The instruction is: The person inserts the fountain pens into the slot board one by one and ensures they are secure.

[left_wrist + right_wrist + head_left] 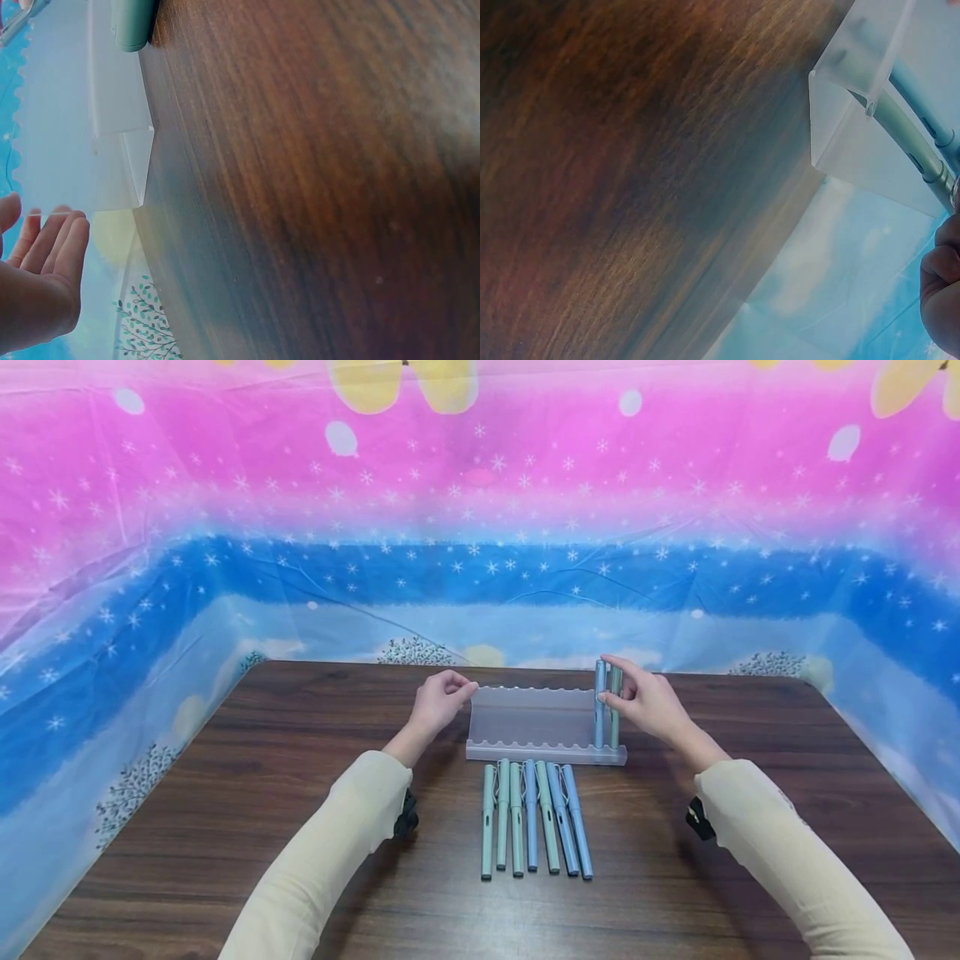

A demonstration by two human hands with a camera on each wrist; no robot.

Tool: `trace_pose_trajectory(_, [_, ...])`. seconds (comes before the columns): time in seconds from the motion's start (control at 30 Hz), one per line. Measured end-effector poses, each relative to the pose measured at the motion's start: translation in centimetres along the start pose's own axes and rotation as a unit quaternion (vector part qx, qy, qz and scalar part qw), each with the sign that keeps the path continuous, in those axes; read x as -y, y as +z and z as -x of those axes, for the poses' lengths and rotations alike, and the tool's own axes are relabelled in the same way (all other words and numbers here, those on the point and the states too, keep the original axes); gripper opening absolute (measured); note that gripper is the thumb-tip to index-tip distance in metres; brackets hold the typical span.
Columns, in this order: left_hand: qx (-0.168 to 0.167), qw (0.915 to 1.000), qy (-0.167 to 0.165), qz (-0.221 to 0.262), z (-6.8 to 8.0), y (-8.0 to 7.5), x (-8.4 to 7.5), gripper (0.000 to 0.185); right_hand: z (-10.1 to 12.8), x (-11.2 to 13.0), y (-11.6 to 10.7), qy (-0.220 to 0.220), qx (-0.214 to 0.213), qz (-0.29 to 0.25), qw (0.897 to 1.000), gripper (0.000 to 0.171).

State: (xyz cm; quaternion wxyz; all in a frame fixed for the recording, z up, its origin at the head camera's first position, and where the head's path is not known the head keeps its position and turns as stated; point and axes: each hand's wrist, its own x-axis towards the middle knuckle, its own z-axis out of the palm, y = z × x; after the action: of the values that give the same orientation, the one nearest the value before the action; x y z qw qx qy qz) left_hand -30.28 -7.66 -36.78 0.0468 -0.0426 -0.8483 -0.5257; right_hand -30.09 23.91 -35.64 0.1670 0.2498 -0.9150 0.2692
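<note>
A translucent pen stand (532, 718) with notched edges stands upright on the table. At its upper left corner, my left hand (438, 702) pinches the edge between thumb and fingers. My right hand (648, 697) is at the stand's right end, where its thumb and index finger hold a blue pen (599, 714) upright in a notch. Just right of that, a green pen (616, 727) stands in the end notch, partly behind the fingers. In the right wrist view both the green pen (907, 135) and the blue pen (922, 105) lean inside the stand.
Several green pens (487, 835) and blue pens (577, 835) lie in a row in front of the stand, clips toward it. The brown wooden table (300, 735) meets a printed cloth backdrop (480, 568) behind and at both sides.
</note>
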Motion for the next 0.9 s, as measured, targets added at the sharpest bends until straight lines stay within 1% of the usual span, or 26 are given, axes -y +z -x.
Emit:
trace_pose_trajectory(0.33, [-0.002, 1.0000, -0.001, 0.001, -0.1, 0.0, 0.0, 0.022, -0.1, 0.1, 0.0, 0.010, 0.006, -0.005, 1.000, 0.056])
trace_pose_trajectory(0.5, [-0.003, 1.0000, 0.001, -0.004, -0.1, 0.1, 0.1, 0.022, -0.1, 0.2, 0.0, 0.007, 0.001, -0.005, 1.000, 0.059])
trace_pose_trajectory(0.63, [-0.003, 1.0000, 0.003, -0.003, -0.1, 0.0, 0.1, 0.022, 0.0, 0.3, -0.1, -0.004, -0.016, -0.013, 1.000, 0.060])
trace_pose_trajectory(0.77, [-0.003, 1.0000, 0.003, -0.002, -0.1, 0.1, 0.2, 0.022, 0.3, 0.7, -0.3, -0.021, -0.037, -0.026, 0.999, 0.058])
trace_pose_trajectory(0.9, [-0.003, 1.0000, 0.002, -0.004, -0.2, 0.1, 0.2, 0.022, 1.0, 1.0, -0.2, -0.034, -0.034, -0.035, 0.998, 0.055])
